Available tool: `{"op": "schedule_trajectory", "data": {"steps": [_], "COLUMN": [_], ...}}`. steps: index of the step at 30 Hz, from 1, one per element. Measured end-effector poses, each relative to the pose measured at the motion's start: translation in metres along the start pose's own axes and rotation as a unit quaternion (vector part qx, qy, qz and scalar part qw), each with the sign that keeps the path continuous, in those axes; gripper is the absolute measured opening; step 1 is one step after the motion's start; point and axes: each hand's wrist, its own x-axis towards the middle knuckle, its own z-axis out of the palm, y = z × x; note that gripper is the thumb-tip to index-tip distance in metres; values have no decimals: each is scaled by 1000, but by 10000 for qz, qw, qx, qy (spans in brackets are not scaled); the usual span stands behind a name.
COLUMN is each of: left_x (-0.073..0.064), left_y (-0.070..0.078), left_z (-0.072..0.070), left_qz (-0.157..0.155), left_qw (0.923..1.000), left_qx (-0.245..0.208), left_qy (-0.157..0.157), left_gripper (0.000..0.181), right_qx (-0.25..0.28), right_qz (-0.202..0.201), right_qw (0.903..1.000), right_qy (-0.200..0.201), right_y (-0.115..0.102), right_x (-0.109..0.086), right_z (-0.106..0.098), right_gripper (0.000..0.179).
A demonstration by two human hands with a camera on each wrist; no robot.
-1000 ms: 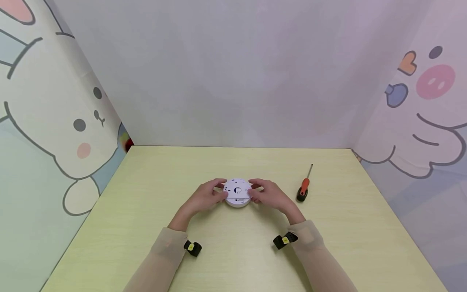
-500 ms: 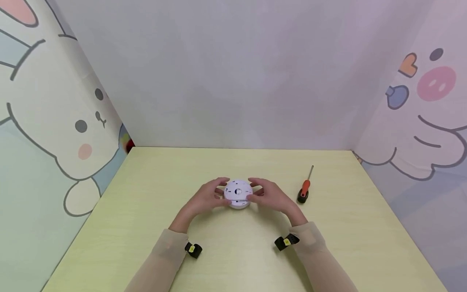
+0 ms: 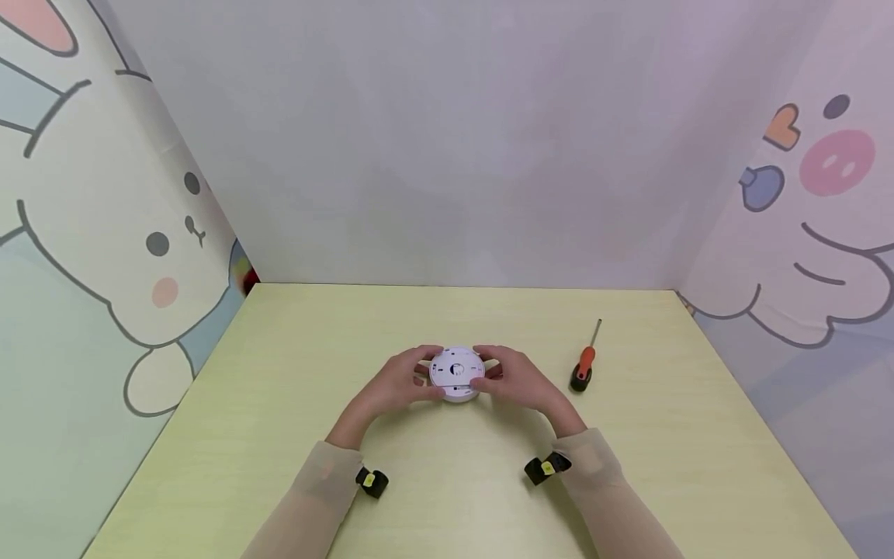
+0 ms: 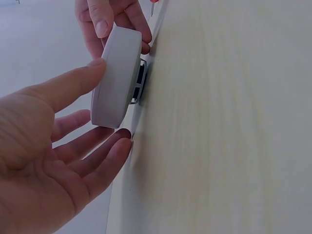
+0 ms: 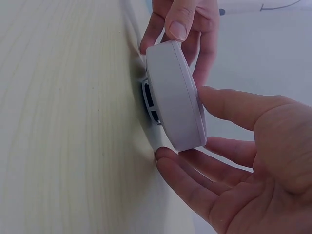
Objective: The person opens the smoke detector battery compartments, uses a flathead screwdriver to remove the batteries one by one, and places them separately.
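Note:
A round white smoke detector [image 3: 457, 367] lies back plate up between the two hands, its slotted dark sensor cage [image 4: 140, 82] facing down at the tabletop. The left hand [image 3: 403, 379] holds it from the left, thumb on the plate's near edge and fingers around the side. From the opposite side the right hand [image 3: 515, 378] grips it likewise, its thumb over the plate's rim. In the right wrist view the detector's side wall [image 5: 173, 97] shows between both hands. Parts of some fingertips are hidden beneath the detector.
A screwdriver [image 3: 583, 365] with a red and black handle lies to the right of the right hand, its shaft pointing away. The pale wooden table [image 3: 335, 326] meets a light back wall [image 3: 447, 155], with cartoon-print panels on both sides.
Both thumbs have shifted down along the plate's near edge, and the plate's markings look slightly turned. The detector stays in about the same spot; the whole view has drifted slightly.

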Motion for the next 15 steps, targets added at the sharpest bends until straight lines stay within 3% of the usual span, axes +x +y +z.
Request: {"op": "schedule_trajectory", "data": {"steps": [15], "left_x": [-3], "left_y": [3], "left_z": [0], "left_qz": [-60], "left_qw": [9999], "left_qx": [146], "left_qy": [54], "left_gripper": [71], "right_qx": [-73], "right_qz": [75], "right_qw": [9999], "right_qy": [57], "right_y": [1], "right_x": [2], "right_z": [2], "right_gripper": [62]}}
